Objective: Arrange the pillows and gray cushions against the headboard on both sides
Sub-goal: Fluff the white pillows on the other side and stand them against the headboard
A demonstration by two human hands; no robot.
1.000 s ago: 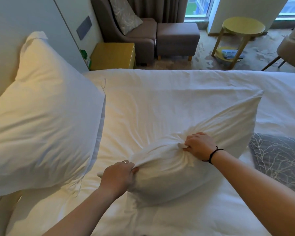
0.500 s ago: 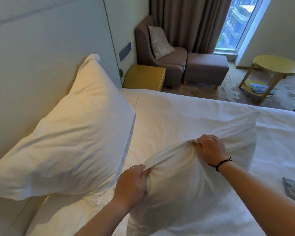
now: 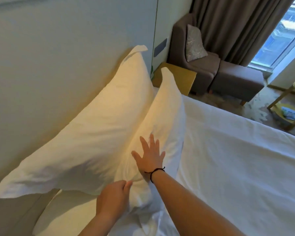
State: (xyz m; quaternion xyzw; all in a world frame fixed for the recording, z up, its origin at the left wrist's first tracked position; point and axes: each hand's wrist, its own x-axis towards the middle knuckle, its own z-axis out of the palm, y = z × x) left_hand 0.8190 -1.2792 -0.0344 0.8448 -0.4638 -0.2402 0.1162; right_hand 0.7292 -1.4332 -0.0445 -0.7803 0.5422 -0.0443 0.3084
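Against the headboard (image 3: pixel 49 68), on the near side of the bed (image 3: pixel 237 159), two white pillows stand on edge. The rear pillow (image 3: pixel 95 133) leans directly on the headboard panel; the front pillow (image 3: pixel 167 120) leans on the rear one, and their faces touch along most of their length.

The right hand (image 3: pixel 151 155) lies flat on the face of the front pillow, fingers spread and straight: its grip is apart, and it presses rather than holds. The left hand (image 3: pixel 112 200) is at the lower near corner of the same pillow, its fingers curled into the fabric; this reads as a grip clamped on the corner, though the fingertips are partly hidden.

No gray cushion is in view, so that part of the task appears not yet done.

Failure modes, as judged:
- Front pillow slumps forward onto the bed. Cause: both hands withdrawn before its lower edge is seated on the sheet.
- Front pillow slides toward the wooden nightstand (image 3: pixel 179 79). Cause: uneven pressure from the flat hand.
- Rear pillow folds or tips sideways. Cause: excessive push through the front pillow; the filling looks soft and will yield.
- Creased face. Cause: corner released while the fabric is bunched.
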